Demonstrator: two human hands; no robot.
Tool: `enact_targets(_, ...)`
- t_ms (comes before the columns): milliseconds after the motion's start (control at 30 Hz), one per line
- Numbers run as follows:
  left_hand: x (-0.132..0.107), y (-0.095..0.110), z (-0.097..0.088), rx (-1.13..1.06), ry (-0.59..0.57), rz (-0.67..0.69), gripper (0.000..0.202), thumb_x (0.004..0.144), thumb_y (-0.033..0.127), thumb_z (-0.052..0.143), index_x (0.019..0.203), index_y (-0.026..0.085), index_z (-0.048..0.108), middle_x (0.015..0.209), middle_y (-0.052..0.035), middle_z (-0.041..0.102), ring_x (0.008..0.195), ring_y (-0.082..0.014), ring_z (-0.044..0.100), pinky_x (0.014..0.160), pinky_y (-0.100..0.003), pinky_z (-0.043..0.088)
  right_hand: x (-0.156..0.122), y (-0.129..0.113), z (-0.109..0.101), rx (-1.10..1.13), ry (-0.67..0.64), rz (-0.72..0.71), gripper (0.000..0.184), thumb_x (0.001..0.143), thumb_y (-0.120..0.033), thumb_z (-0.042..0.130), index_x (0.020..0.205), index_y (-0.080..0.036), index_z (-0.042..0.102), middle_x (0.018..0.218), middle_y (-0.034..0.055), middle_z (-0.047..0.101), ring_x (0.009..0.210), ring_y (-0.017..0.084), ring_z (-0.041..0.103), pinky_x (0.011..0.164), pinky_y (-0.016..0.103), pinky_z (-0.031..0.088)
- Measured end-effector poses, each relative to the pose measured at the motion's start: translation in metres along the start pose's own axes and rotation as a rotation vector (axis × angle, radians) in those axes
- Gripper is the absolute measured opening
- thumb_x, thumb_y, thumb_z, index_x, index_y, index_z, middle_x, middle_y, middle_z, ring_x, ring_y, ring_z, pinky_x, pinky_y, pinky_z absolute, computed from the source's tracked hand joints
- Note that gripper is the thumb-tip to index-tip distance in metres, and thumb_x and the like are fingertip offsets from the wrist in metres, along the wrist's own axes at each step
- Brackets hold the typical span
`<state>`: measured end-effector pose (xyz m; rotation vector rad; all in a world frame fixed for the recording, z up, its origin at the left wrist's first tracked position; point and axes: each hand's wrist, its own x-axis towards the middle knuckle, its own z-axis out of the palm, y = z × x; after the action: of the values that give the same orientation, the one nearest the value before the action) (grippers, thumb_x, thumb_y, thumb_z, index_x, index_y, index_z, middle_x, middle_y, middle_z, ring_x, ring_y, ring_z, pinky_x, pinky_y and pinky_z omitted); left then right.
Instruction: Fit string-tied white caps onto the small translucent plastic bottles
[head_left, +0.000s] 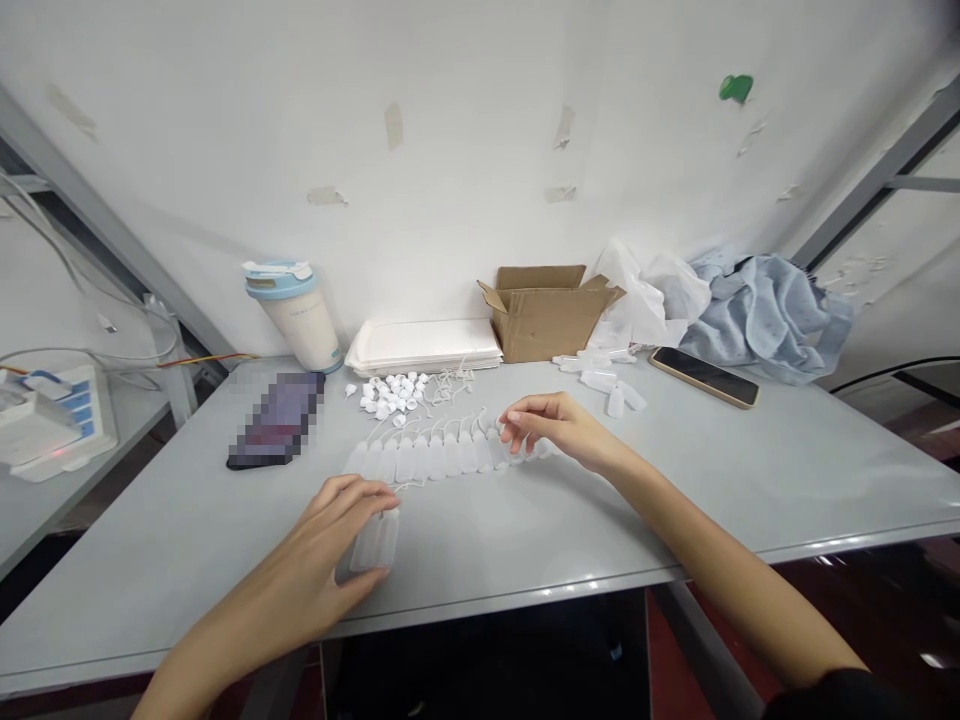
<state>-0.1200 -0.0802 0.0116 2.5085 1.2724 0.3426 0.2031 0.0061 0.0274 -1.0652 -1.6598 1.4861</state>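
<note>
A row of several small translucent plastic bottles [431, 455] lies side by side on the grey table [675, 470]. My right hand [551, 425] rests at the right end of this row, its fingers curled over and touching the last bottles. My left hand [337, 545] sits nearer the front edge, fingers closed around a separate translucent bottle [376, 540] that lies on the table. Behind the row is a pile of small white caps [391, 392] and a few thin white strings [450, 380].
A dark phone [277, 420] lies at the left and another phone [703, 376] at the right. At the back stand a lidded cup [294, 315], stacked white trays [424, 345], an open cardboard box [546, 312], loose bottles [611, 385], white plastic wrap and blue cloth [765, 305].
</note>
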Motion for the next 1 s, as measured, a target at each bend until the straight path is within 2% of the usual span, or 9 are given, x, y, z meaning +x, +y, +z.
enact_targets(167,0.008,0.007,-0.008,-0.007,0.022,-0.015,0.044,0.085,0.033,0.057,0.128,0.027,0.048,0.126,-0.0063,0.055,0.123,-0.0258,0.044,0.099,-0.041,0.045,0.001,0.000,-0.003,-0.005,0.029,-0.010,0.030,0.083,-0.043,0.061,0.085,-0.015,0.068,0.082,0.0060,0.070,0.066,0.013,0.063,0.061,0.026,0.048)
enact_targets(267,0.022,0.014,-0.017,-0.028,0.032,-0.001,0.040,0.085,0.034,0.057,0.124,0.027,0.051,0.123,-0.0063,0.057,0.119,-0.0259,0.049,0.094,-0.039,0.048,0.003,0.000,-0.007,-0.009,0.049,-0.009,0.030,0.082,-0.044,0.061,0.084,-0.015,0.068,0.081,0.0058,0.070,0.064,0.013,0.063,0.061,0.026,0.048)
enact_targets(400,0.056,0.014,-0.032,-0.043,0.045,-0.005,0.029,0.088,0.036,0.049,0.113,0.024,0.057,0.117,-0.0073,0.060,0.113,-0.0254,0.052,0.093,-0.041,0.047,0.006,0.003,-0.017,-0.012,0.098,0.006,0.031,0.081,-0.045,0.063,0.084,-0.014,0.067,0.079,0.0064,0.071,0.065,0.013,0.063,0.061,0.026,0.049)
enact_targets(500,0.091,0.004,-0.038,-0.017,0.089,-0.058,0.028,0.088,0.036,0.045,0.105,0.021,0.061,0.109,-0.0078,0.063,0.110,-0.0263,0.053,0.091,-0.042,0.047,0.008,0.004,-0.029,-0.054,0.146,0.015,0.032,0.080,-0.046,0.062,0.085,-0.014,0.066,0.081,0.0074,0.071,0.065,0.014,0.064,0.060,0.026,0.048)
enact_targets(633,0.135,-0.016,-0.032,0.051,0.138,-0.068,0.026,0.084,0.031,0.044,0.094,0.018,0.064,0.100,-0.0088,0.067,0.103,-0.0281,0.056,0.090,-0.044,0.046,0.009,0.004,-0.049,-0.216,0.248,-0.004,0.029,0.081,-0.043,0.060,0.084,-0.014,0.065,0.081,0.0081,0.071,0.064,0.014,0.063,0.057,0.026,0.047)
enact_targets(733,0.157,-0.030,-0.020,0.115,0.157,-0.060,0.025,0.081,0.028,0.045,0.090,0.018,0.066,0.094,-0.0082,0.068,0.098,-0.0281,0.057,0.088,-0.044,0.045,0.010,0.006,-0.064,-0.476,0.375,-0.024,0.021,0.084,-0.034,0.055,0.081,-0.015,0.063,0.077,0.0068,0.070,0.061,0.014,0.062,0.054,0.025,0.044)
enact_targets(867,0.164,-0.040,-0.004,0.158,0.193,0.001,0.025,0.081,0.029,0.047,0.088,0.018,0.068,0.092,-0.0090,0.068,0.098,-0.0294,0.055,0.088,-0.046,0.044,0.009,0.009,-0.080,-0.826,0.470,0.027,0.015,0.084,-0.016,0.048,0.084,-0.014,0.063,0.075,0.0072,0.069,0.058,0.015,0.060,0.058,0.026,0.042)
enact_targets(1000,0.163,-0.040,0.003,0.196,0.238,0.051,0.025,0.082,0.029,0.047,0.085,0.018,0.069,0.093,-0.0108,0.068,0.100,-0.0309,0.053,0.089,-0.048,0.043,0.007,0.009,-0.087,-0.951,0.497,0.089,0.019,0.080,-0.007,0.049,0.089,-0.013,0.065,0.080,0.0092,0.070,0.067,0.017,0.062,0.062,0.026,0.041)
